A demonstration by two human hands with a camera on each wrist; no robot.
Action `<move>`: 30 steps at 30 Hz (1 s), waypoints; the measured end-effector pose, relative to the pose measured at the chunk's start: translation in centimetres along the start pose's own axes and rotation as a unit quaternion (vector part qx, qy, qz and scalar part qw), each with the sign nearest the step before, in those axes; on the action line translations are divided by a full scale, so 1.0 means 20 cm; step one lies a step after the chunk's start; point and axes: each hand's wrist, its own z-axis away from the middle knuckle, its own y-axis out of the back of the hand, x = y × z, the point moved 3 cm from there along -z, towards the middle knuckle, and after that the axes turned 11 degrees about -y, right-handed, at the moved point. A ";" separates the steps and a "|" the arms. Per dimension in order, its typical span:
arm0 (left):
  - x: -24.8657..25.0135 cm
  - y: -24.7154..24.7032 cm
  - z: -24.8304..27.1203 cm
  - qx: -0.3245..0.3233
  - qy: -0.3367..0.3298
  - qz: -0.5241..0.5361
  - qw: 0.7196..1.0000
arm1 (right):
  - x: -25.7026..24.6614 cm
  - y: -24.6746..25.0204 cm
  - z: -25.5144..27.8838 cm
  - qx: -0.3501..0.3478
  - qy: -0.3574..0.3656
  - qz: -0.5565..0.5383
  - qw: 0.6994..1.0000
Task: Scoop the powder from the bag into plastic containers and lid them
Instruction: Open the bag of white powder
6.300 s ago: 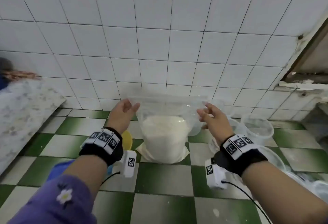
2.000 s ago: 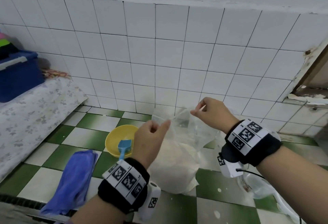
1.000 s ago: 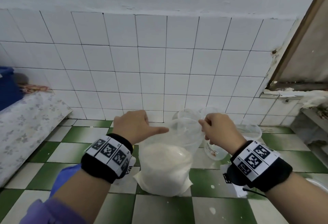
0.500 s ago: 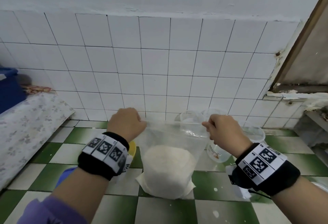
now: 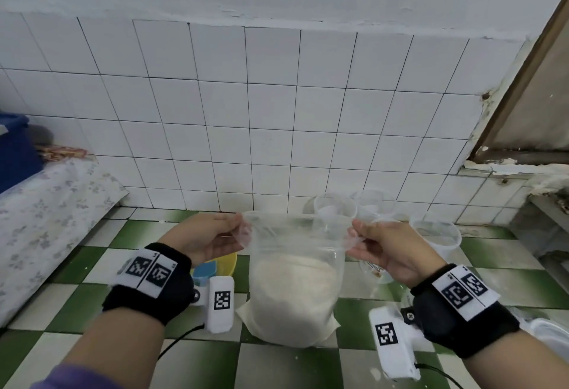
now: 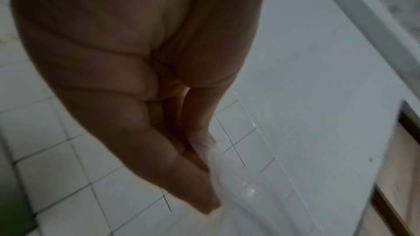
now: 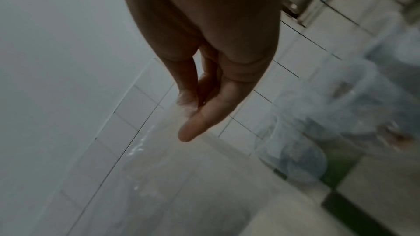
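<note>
A clear plastic bag (image 5: 294, 290) half full of white powder stands on the green-and-white checkered floor. My left hand (image 5: 212, 234) pinches the left corner of the bag's top edge. My right hand (image 5: 378, 244) pinches the right corner, and the top is stretched flat between them. In the left wrist view the left hand (image 6: 204, 164) grips clear film (image 6: 229, 195). In the right wrist view the right hand (image 7: 195, 103) pinches the film (image 7: 159, 150). Several empty clear plastic containers (image 5: 335, 207) stand behind and right of the bag.
A yellow bowl (image 5: 228, 262) with a blue scoop (image 5: 204, 271) sits left of the bag, partly behind my left wrist. A patterned cloth-covered surface (image 5: 46, 219) and a blue bin (image 5: 15, 148) are at left. White tiled wall behind; a low ledge (image 5: 548, 213) at right.
Both hands turned palm-up while keeping their pinch on the bag's top corners. The bag's top stays stretched wide and flat, as half a second ago.
</note>
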 end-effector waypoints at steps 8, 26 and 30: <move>-0.14 -0.04 -0.02 0.028 0.050 0.263 0.963 | 0.11 -0.01 -0.08 -0.029 -0.094 -0.244 0.965; -0.25 -0.07 -0.14 0.004 0.065 0.349 0.935 | 0.19 -0.02 -0.23 -0.138 -0.139 -0.319 0.927; -0.20 -0.05 -0.13 -0.023 0.055 0.267 0.962 | 0.17 -0.02 -0.23 -0.112 -0.115 -0.223 0.961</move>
